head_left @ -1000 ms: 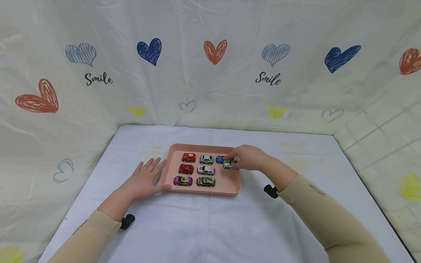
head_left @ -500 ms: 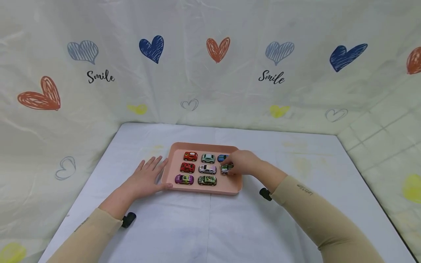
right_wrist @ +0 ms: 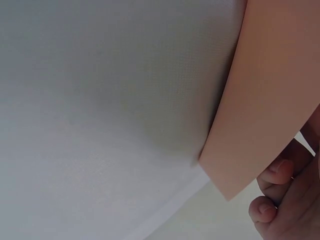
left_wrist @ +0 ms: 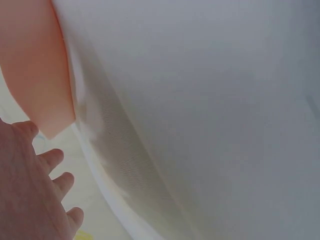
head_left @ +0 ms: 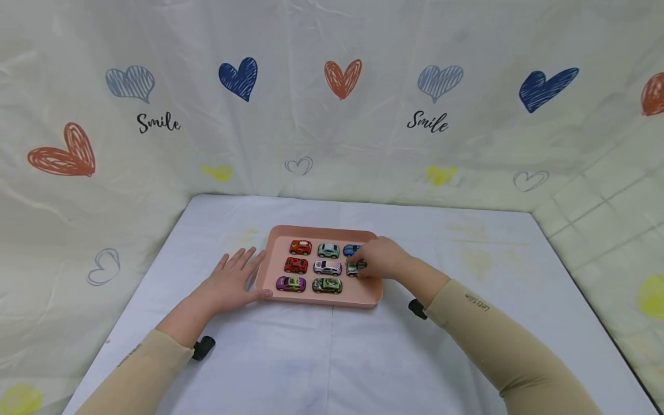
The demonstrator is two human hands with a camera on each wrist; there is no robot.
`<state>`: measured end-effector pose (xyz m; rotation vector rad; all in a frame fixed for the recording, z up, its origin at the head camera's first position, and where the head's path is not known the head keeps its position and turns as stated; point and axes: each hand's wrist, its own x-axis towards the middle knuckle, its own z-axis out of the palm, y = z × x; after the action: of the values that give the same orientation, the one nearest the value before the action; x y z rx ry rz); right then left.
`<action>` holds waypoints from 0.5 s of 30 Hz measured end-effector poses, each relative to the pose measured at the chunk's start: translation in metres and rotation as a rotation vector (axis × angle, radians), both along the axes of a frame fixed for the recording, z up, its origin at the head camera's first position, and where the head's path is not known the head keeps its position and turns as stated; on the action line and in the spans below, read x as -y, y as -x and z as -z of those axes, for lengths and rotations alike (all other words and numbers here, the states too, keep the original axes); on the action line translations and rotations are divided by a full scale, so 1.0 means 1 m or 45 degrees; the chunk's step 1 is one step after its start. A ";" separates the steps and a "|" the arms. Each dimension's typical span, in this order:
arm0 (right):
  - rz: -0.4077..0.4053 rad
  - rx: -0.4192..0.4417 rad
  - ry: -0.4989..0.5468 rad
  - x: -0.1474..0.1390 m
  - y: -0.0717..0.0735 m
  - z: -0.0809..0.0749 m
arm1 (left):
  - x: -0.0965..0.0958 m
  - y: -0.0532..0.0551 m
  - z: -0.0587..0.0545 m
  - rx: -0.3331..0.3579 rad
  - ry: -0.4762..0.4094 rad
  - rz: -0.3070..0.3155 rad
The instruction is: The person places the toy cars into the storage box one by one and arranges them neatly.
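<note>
In the head view a pink tray (head_left: 358, 295) holds toy cars set out in rows. My right hand (head_left: 385, 257) reaches over its right side and pinches a small green-and-white toy car (head_left: 355, 268), low over the tray floor in the middle row. Part of that car is hidden by the fingers. Just behind it is a blue toy car (head_left: 351, 250), partly covered by the hand. My left hand (head_left: 228, 286) lies with spread fingers at the tray's left edge, thumb at the near left corner. The left wrist view shows the tray's outer wall (left_wrist: 40, 70) beside these fingers.
Left of the held car sit a white car (head_left: 327, 267), a mint car (head_left: 328, 250), a camouflage car (head_left: 327, 285), a purple car (head_left: 291, 283) and two red cars, one in the back row (head_left: 300, 247). A white cloth (head_left: 290, 357) covers the table.
My right hand has carried the green-and-white car slightly left and down, from beside the blue car into line with the middle row. The left hand stays at the tray's edge.
</note>
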<state>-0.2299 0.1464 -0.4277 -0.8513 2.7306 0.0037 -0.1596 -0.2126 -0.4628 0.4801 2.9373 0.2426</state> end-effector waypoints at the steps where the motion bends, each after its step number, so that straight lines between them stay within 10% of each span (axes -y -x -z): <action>1: -0.002 -0.002 0.004 0.000 0.000 0.000 | 0.000 0.000 0.000 -0.001 0.003 -0.001; 15: -0.007 0.008 0.072 -0.004 0.001 -0.002 | -0.001 0.001 0.001 0.010 0.004 -0.011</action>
<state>-0.2308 0.1501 -0.4252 -0.8724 2.7342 -0.0759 -0.1608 -0.2114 -0.4637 0.4649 2.9320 0.2408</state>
